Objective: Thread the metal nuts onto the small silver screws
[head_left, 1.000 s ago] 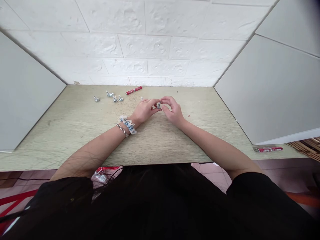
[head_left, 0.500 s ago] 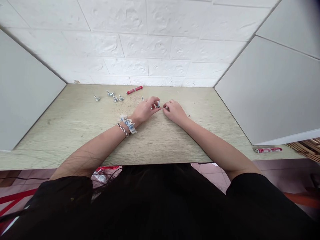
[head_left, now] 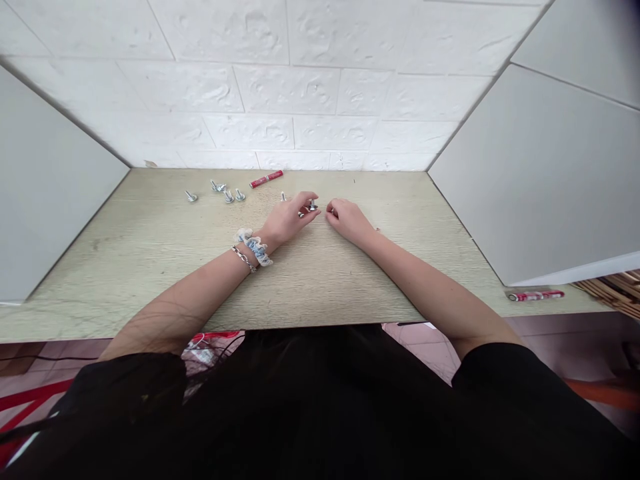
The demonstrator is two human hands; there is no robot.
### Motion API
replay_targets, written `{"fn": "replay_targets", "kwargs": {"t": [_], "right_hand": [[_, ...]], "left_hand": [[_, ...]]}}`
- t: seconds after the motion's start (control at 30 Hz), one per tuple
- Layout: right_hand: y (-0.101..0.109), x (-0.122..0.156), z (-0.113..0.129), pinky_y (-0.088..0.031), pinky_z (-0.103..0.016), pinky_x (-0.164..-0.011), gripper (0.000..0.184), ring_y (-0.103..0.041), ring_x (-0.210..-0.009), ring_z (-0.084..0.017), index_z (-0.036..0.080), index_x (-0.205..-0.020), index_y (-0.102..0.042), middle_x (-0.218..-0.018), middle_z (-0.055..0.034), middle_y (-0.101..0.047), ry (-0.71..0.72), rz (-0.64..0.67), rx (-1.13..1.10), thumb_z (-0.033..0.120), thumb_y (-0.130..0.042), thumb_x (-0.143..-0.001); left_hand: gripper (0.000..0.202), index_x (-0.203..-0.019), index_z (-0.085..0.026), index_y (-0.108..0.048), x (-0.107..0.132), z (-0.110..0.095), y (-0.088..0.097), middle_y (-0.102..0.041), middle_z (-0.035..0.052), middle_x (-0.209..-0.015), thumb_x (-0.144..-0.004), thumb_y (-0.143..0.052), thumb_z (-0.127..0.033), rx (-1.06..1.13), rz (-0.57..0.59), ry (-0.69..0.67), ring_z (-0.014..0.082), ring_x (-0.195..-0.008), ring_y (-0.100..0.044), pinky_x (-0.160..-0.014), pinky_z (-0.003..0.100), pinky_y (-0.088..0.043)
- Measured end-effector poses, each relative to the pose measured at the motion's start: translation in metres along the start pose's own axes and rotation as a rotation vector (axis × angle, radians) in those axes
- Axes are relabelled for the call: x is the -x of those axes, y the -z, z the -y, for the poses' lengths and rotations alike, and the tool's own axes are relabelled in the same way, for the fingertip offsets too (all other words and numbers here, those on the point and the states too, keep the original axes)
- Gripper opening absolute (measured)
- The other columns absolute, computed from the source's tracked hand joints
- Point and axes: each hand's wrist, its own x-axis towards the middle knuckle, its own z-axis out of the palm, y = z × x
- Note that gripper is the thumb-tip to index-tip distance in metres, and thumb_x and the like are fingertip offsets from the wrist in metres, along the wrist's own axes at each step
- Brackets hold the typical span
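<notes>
My left hand (head_left: 289,219) rests on the wooden desk (head_left: 150,253) with its fingertips pinched on a small metal bolt (head_left: 312,206). A scrunchie and a chain bracelet sit on that wrist. My right hand (head_left: 349,221) lies just to the right of the bolt, its fingers curled in; something small may be in them, but I cannot make it out. Another small bolt (head_left: 283,197) stands just behind my left hand.
Several loose metal bolts (head_left: 227,194) lie at the back left of the desk, one more (head_left: 190,196) further left. A red tube (head_left: 267,178) lies by the white brick wall. Grey panels stand on both sides. A second red tube (head_left: 535,295) lies at the front right.
Both hands have come down from just above the desk onto its surface. They have drawn slightly apart, and the bolt has stayed with my left hand.
</notes>
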Motion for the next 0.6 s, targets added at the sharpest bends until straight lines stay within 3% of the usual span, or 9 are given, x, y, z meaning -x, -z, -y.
{"fn": "replay_targets", "kwargs": {"t": [0.27,0.6], "right_hand": [[0.005,-0.0002,0.0068,-0.04,-0.031,-0.083,0.018,-0.056,-0.092,-0.021,0.011,-0.093,-0.062,-0.092,-0.011,-0.065,-0.086,0.044,0.023,0.02,-0.049,-0.086],[0.0063,-0.0019,0.0013,-0.04,-0.029,-0.078,0.014,-0.056,-0.088,-0.02,0.014,-0.085,-0.06,-0.092,-0.0096,-0.066,-0.074,0.071,0.02,0.019,-0.048,-0.086]], "left_hand": [[0.022,-0.101,-0.017,-0.065,-0.0012,0.0078,-0.0035,-0.07,0.0053,-0.092,-0.091,-0.052,-0.03,-0.071,-0.022,-0.236,0.0132,-0.082,-0.064,-0.074,0.025,-0.048],[0.024,-0.1,-0.017,-0.066,-0.0007,0.0084,-0.0046,-0.07,0.0044,-0.085,-0.092,-0.049,-0.033,-0.116,-0.02,-0.303,0.0129,-0.077,-0.064,-0.068,0.024,-0.047]]}}
